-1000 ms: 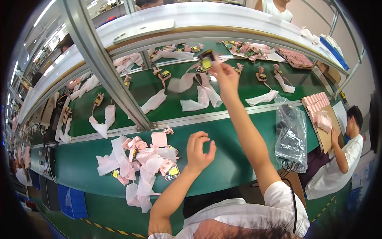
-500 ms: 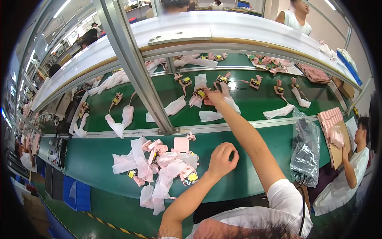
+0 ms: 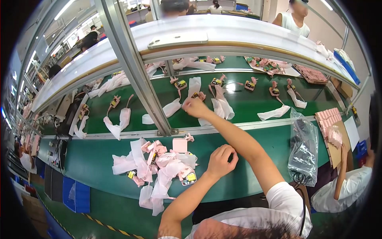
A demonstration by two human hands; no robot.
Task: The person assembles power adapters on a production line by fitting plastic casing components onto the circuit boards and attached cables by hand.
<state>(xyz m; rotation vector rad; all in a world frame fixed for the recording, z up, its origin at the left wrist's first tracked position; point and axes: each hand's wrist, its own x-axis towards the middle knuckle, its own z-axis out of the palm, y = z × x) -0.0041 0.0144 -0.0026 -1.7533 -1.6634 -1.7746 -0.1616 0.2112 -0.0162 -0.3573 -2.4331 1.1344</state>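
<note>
1. Evidently, an opened pink charger (image 3: 198, 95) lies just beyond our right hand (image 3: 195, 107).
2. Piled pink chargers (image 3: 163, 160) lie left of our curled left hand (image 3: 221, 161).
3. We cannot tell either hand's grip.

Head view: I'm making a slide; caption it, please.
Right hand over the back green surface, left hand beside a pink-and-white pile.

We note smooth, shiny green belt (image 3: 248, 105); grey metal post (image 3: 127, 63), satin; clear bag (image 3: 303, 147), crinkled glossy plastic; pink case (image 3: 180, 145), smooth, plastic-looking; white wraps (image 3: 152, 197) matt, wrinkled, paper-or-foam unclear.
</note>
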